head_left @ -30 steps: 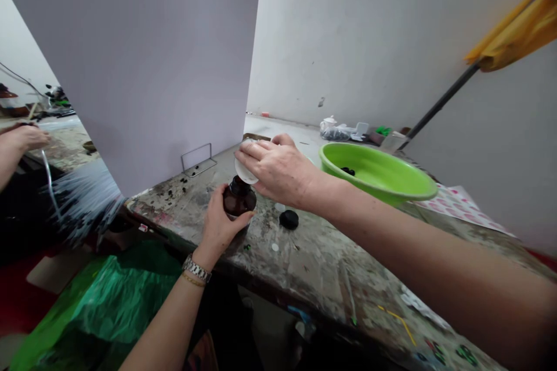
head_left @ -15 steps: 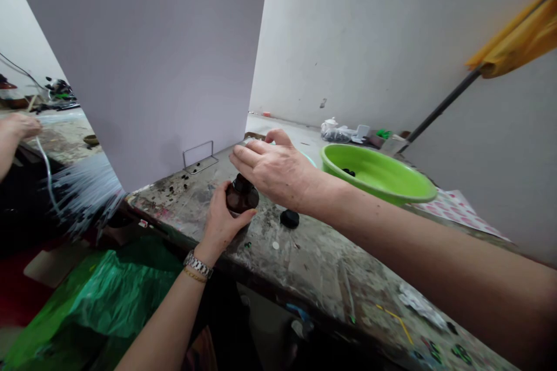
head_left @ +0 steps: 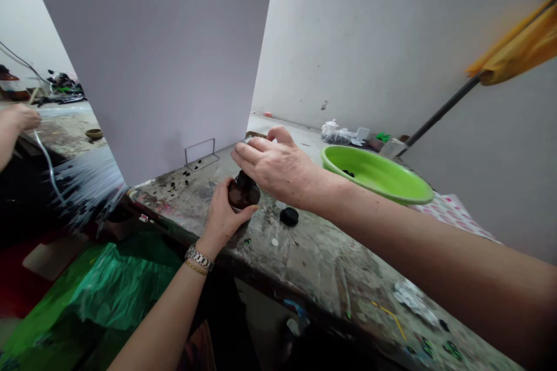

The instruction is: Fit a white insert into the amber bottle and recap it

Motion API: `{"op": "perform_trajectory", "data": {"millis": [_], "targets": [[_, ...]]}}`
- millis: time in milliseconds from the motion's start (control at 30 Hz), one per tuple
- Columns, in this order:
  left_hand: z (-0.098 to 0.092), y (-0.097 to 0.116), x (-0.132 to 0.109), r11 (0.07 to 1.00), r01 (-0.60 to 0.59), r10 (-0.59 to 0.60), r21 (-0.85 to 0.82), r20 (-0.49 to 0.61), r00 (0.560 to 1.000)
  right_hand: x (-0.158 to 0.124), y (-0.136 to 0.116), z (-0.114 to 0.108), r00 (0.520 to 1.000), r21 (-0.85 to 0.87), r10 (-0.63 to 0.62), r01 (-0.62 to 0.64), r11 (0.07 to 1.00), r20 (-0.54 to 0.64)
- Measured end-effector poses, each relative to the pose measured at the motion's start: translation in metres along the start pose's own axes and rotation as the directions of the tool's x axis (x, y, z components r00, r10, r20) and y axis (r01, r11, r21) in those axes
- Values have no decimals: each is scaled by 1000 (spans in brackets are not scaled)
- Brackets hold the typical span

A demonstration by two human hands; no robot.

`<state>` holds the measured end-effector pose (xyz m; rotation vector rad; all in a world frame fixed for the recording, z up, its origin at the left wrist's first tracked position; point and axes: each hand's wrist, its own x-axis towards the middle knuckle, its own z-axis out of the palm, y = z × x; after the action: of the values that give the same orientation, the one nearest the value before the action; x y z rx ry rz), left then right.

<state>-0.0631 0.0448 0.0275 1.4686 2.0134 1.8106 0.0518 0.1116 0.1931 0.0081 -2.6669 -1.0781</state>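
Note:
My left hand [head_left: 221,219] grips a small brown glass bottle [head_left: 243,195] that stands upright near the front edge of a stained workbench [head_left: 313,261]. My right hand [head_left: 278,167] lies palm down over the bottle's mouth. The white cap it held a moment ago is hidden under its fingers. A small black cap [head_left: 289,217] lies on the bench just right of the bottle, apart from both hands. A metal watch and a thin bracelet sit on my left wrist.
A green basin [head_left: 391,186] with a few dark bits stands at the right. A tall white divider board [head_left: 165,58] rises behind the bottle. Another person's hand [head_left: 15,119] holds a clear tube at far left. A green plastic bag [head_left: 117,290] hangs below the bench.
My right hand came down with the white cap onto the bottle's mouth, and the cap went out of sight under it. The left hand kept its grip on the bottle.

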Motion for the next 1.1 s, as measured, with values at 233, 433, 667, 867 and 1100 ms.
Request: {"op": "perform_trajectory", "data": {"millis": [233, 433, 667, 867, 1100], "targets": [[0, 0, 0, 1000, -13, 13, -6, -5, 1000, 2, -1, -3, 1000, 3, -14, 14, 1000, 21], [1, -3, 0, 1000, -19, 19, -3, -3, 1000, 4, -1, -8, 996, -9, -31, 31, 999, 80], [1, -5, -1, 999, -38, 38, -13, -3, 999, 5, -3, -11, 995, -20, -40, 42, 999, 91], [2, -6, -1, 999, -43, 42, -3, -13, 999, 5, -4, -10, 996, -24, -42, 44, 999, 81], [2, -7, -1, 999, -51, 51, -7, -10, 999, 6, -5, -11, 993, -29, -47, 51, 998, 111]]}}
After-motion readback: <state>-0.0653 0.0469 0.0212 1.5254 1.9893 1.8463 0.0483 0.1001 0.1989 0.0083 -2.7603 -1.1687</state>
